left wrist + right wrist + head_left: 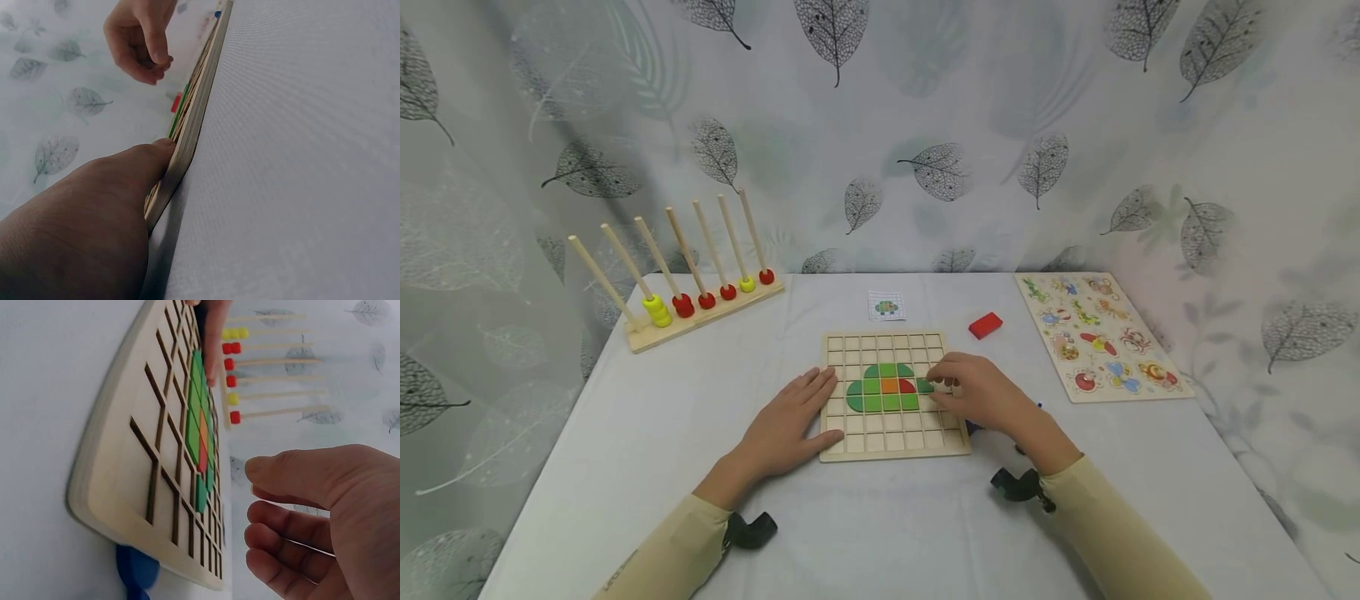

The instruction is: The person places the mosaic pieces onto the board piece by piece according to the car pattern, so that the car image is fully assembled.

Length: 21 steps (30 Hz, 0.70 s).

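Observation:
A wooden grid board (895,456) lies on the table with green tiles (872,403), an orange tile (889,386) and a red quarter-round tile (907,387) set in its squares. My left hand (786,421) rests along the board's left edge, fingers extended and thumb at the lower left; the left wrist view shows the thumb (164,143) on the rim. Above the board's right side, my right hand (973,387) has its fingers loosely bent, close by a dark green rounded tile (200,494). Between that thumb and fingers nothing shows in the right wrist view.
A small pattern card (887,306) lies behind the board, and a red block (985,325) to its right. A blue object (136,572) pokes out at the board's right edge. Further out are a peg rack with beads (707,317) and an animal puzzle board (1101,337).

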### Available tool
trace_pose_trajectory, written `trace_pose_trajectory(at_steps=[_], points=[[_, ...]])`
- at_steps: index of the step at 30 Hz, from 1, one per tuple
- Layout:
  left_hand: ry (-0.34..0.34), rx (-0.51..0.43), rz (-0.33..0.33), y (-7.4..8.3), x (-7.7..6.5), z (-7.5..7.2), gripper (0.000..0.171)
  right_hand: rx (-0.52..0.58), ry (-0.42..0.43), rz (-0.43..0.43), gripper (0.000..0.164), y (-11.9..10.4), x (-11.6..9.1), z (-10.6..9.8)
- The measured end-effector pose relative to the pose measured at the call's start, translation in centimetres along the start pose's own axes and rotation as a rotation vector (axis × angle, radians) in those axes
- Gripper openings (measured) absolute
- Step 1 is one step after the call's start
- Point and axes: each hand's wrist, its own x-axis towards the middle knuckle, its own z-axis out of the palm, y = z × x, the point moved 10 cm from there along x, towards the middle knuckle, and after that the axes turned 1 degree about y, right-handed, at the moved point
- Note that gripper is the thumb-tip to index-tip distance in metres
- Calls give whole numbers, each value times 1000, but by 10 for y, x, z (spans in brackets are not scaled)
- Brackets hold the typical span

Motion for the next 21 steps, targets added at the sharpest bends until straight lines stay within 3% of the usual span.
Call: trace_pose_trajectory(at_steps=[14,21], points=[[28,4,20,3,0,-2,91,-41,97,43,25,24,-17,-34],[9,0,7,0,0,-1,91,-39,119,50,24,30,-27,-47]])
